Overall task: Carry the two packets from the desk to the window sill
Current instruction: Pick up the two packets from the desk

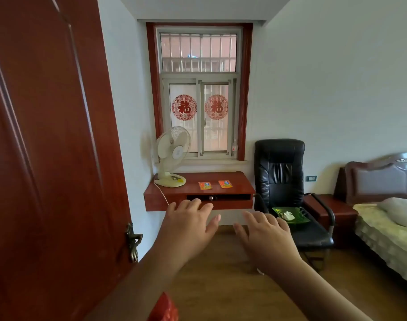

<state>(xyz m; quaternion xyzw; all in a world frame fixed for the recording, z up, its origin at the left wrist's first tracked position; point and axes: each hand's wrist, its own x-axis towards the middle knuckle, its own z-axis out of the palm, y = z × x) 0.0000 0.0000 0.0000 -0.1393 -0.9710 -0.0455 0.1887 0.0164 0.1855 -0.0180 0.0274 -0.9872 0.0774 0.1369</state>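
Two small orange packets lie flat on a red-brown wall-mounted desk [239, 181]: the left packet [205, 185] and the right packet [225, 184], side by side near the middle. Above the desk runs the pale window sill [211, 161] under a red-framed window. My left hand [189, 224] and my right hand [265, 237] are stretched forward, palms down, fingers spread, both holding nothing. They are well short of the desk, which stands some way across the room.
A white table fan [172, 156] stands on the desk's left end, its cord hanging down. A black office chair [281, 181] with a green dish [290, 215] on its seat is to the right. A bed [388, 230] lies at far right. An open red door [47, 158] fills the left.
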